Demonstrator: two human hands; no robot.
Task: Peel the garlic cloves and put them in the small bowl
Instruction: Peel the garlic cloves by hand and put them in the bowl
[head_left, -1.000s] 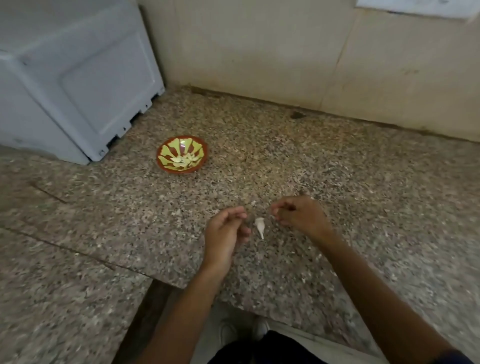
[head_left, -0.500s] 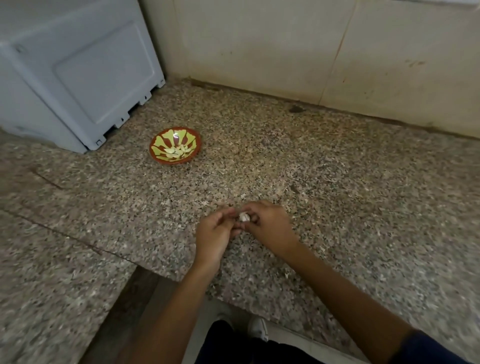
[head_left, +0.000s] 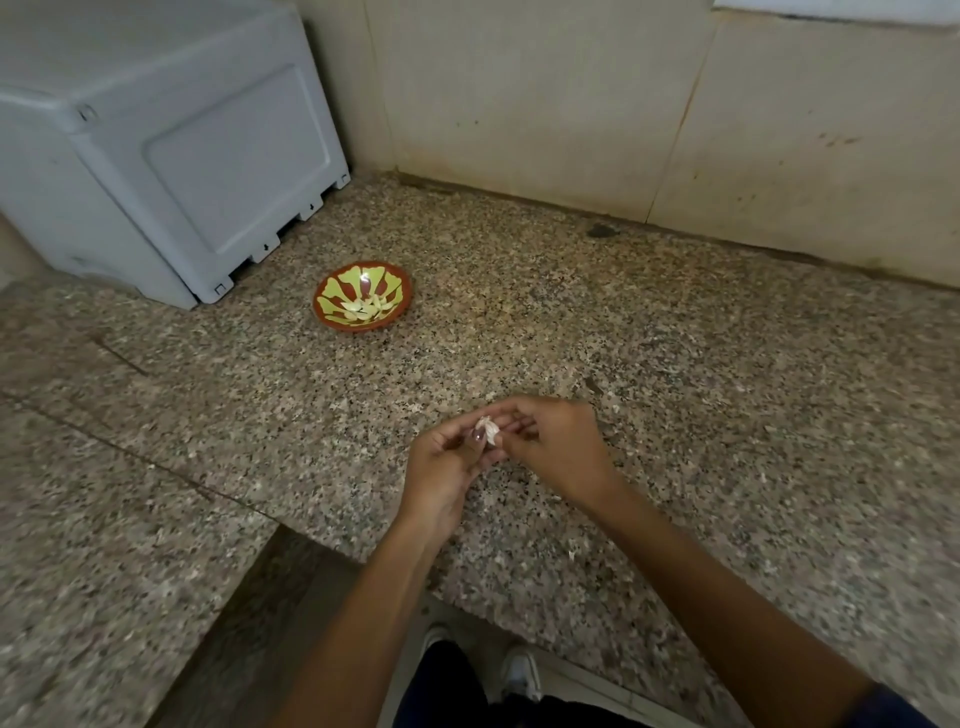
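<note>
A white garlic clove (head_left: 488, 429) with papery skin is pinched between the fingertips of both hands, just above the granite counter (head_left: 675, 374). My left hand (head_left: 447, 467) holds it from the left with thumb and fingers curled. My right hand (head_left: 556, 447) grips it from the right. The small bowl (head_left: 332, 291), red-brown with a green leaf pattern, stands further back and to the left, apart from my hands, with several pale peeled cloves (head_left: 366, 310) inside.
A large grey plastic box (head_left: 171, 150) stands at the back left, close behind the bowl. A beige tiled wall (head_left: 623, 104) runs along the back. The counter's front edge (head_left: 363, 551) steps in near my forearms; my shoes (head_left: 519, 673) show below.
My hands were apart with a scrap of skin falling between them. They have come together on the clove and now hold it a little higher.
</note>
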